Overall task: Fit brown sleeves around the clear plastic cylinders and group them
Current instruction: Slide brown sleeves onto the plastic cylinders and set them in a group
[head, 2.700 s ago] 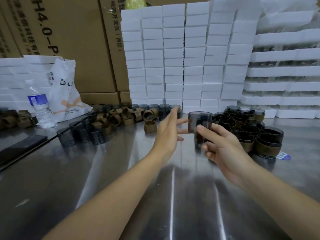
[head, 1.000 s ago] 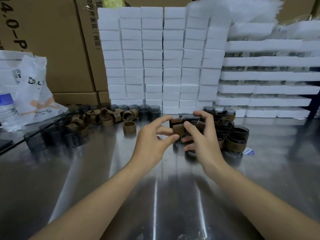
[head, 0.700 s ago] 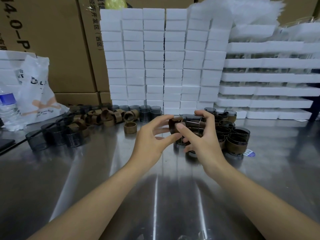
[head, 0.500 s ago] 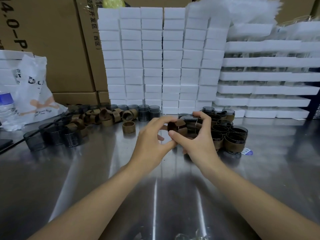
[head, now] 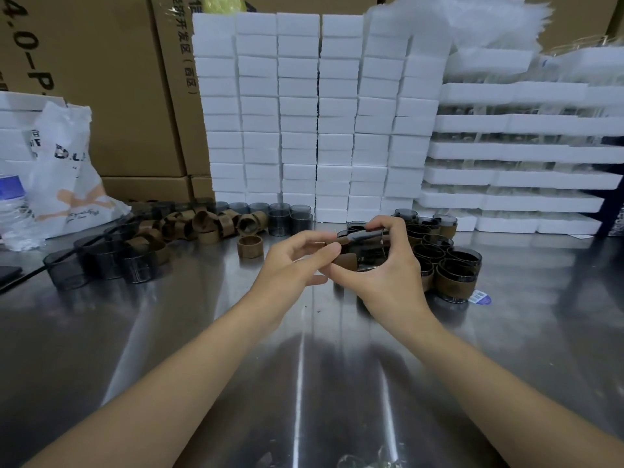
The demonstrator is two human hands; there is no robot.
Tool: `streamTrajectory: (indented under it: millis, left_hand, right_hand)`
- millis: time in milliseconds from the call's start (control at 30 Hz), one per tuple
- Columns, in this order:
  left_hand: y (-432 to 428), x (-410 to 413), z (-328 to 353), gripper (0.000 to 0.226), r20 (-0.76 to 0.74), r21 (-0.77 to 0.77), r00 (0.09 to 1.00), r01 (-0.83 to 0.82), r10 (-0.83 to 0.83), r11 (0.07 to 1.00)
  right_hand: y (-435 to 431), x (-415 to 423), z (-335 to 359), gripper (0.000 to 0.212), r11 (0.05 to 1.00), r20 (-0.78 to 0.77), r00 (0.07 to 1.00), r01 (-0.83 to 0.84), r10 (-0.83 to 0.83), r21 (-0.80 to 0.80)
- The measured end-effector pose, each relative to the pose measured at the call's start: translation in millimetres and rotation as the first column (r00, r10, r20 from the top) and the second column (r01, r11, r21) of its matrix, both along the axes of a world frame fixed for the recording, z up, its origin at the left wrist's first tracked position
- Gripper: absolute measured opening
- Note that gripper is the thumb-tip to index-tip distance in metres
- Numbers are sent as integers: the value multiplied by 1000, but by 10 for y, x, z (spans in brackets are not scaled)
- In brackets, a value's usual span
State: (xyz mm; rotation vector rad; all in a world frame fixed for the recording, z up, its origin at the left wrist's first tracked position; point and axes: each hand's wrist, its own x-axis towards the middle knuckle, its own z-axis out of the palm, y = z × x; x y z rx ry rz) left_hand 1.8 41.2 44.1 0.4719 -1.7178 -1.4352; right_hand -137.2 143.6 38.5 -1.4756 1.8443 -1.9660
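Note:
My right hand (head: 388, 275) grips a smoky clear plastic cylinder (head: 368, 243) lying on its side above the steel table (head: 202, 349), thumb below and fingers over the top. A brown sleeve (head: 346, 260) sits on the cylinder's left end, and my left hand (head: 290, 265) pinches that sleeve between thumb and fingers. Just right of my hands stands a cluster of sleeved cylinders (head: 445, 265). Bare cylinders (head: 101, 265) stand at the left, and loose brown sleeves (head: 199, 226) are heaped behind them. A single sleeve (head: 250, 246) stands apart.
White foam blocks (head: 317, 116) are stacked at the back, with foam trays (head: 520, 157) to their right. Cardboard boxes (head: 101, 79) rise behind. A white plastic bag (head: 67, 177) and a water bottle (head: 11, 204) stand far left.
After my right hand held a bare cylinder alone, both hands came together; the brown sleeve has gone onto the cylinder's left end and my left fingers have closed on it.

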Motion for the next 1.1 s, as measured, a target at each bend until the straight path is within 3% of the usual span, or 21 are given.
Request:
streamTrajectory:
  millis: [367,533,667,867,1100]
  left_hand:
    - [69,14,68,34,81,90,995,-66,59,994]
    - [151,-51,27,37,62,274,998,-19,2,961]
    - [123,-28,87,40,-9,402,999,-43,51,915]
    - [170,23,139,33,24,180,999,-36,32,983]
    - [181,39,176,34,41,64,996,78,-81,995]
  right_hand:
    - [-29,44,1,64,997,-17,1000,-9,8,-82]
    - [-5,89,-5,55,990,-25,997,-77,75,-119]
    - [25,50,-20,56,986,-148,985,-105,85,-132]
    - [30,-2,-133,80,986,-277,953,-147,121,-75]
    - [47,-75,-168,70,974,-344,927,-196,148,-110]
